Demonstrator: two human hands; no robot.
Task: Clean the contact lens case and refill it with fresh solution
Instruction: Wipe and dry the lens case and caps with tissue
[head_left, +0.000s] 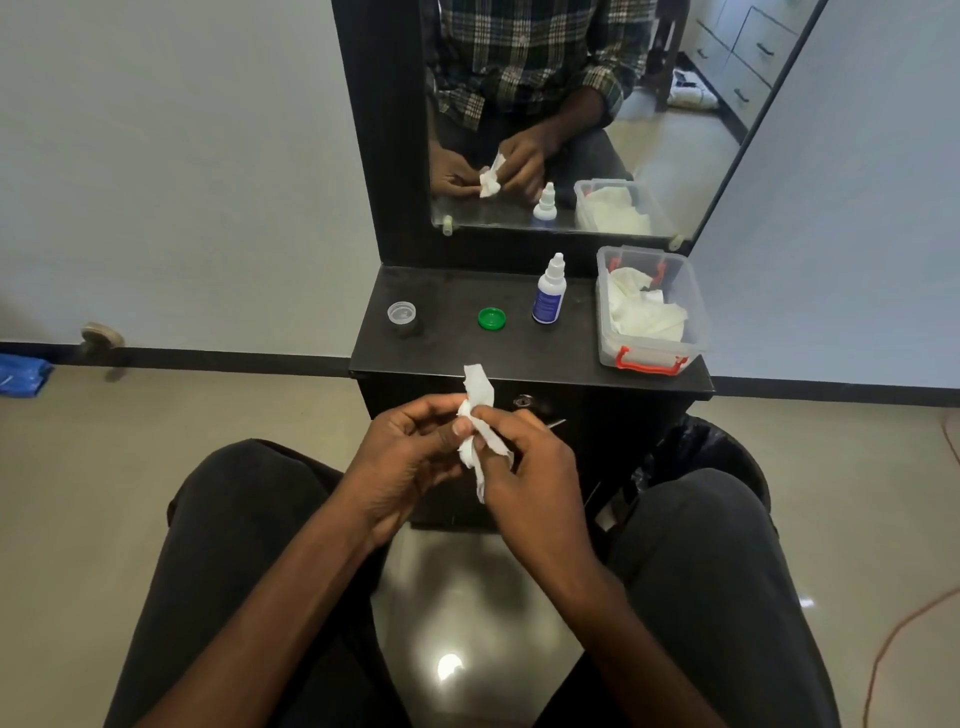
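Lens case parts, solution bottle and tissue at the dark bench

A white tissue (479, 415), crumpled and twisted, is held upright between both hands in front of the bench's near edge; whatever it wraps cannot be seen. On the dark bench (447, 353) a green round cap (491, 318) lies open side up near the middle. Well to its left stands a clear, round lens cup (401, 315), open at the top. Just right of the green cap a small white solution bottle (548, 292) with a blue label stands upright, its dropper cap on.
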